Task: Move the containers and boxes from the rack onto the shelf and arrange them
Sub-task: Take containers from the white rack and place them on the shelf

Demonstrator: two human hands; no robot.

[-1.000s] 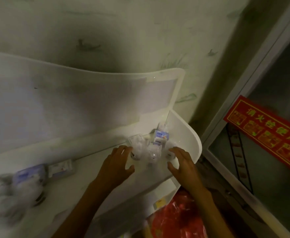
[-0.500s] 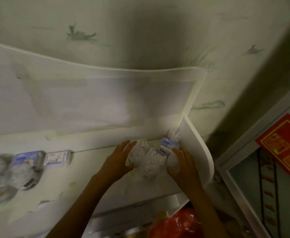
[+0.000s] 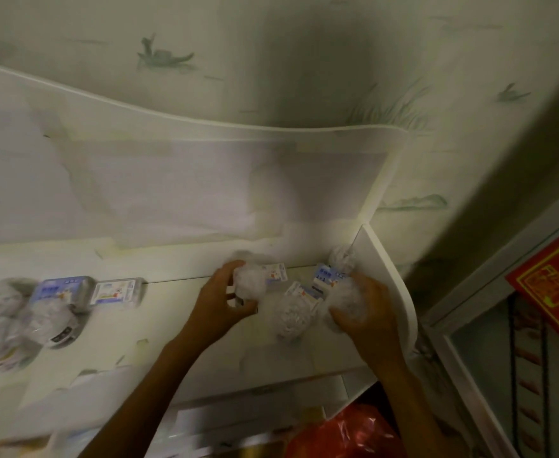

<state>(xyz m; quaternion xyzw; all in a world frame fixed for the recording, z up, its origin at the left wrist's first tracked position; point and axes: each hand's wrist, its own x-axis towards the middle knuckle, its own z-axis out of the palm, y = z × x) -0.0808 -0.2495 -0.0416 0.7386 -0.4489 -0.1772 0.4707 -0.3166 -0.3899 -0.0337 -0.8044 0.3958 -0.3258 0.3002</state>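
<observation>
The left hand (image 3: 220, 300) is seen curled around a clear round container (image 3: 248, 282) filled with white material, the thumb below it and the fingers over its top, so that the container is gripped on the white shelf (image 3: 172, 312). The right hand (image 3: 362, 309) is wrapped in the same way around a second clear container (image 3: 344, 300), which is held close against the shelf's upright end panel (image 3: 390, 279). Between the two hands a third container (image 3: 293, 314) is seen lying on the shelf, touched by neither. Just beyond the left hand's fingertips a small white box (image 3: 276, 274) with coloured print is found, and beyond the right hand a blue-and-white box (image 3: 326, 279) and a further clear container (image 3: 342, 257) are tucked into the corner by the end panel. Whether these touch one another cannot be told through the blur.

Well away from the left hand, further along the shelf on that side, two flat boxes (image 3: 89, 290) are laid side by side, and beyond them a blurred cluster of clear containers (image 3: 23, 322) is gathered.

Behind the shelf a white back panel (image 3: 189, 180) is set against wallpaper (image 3: 271, 61) printed with faint green boats and reeds. Below the right forearm a red plastic bag (image 3: 347, 431) is seen, and out past the right hand a red sign (image 3: 556, 285) with yellow characters is fixed behind glass.
</observation>
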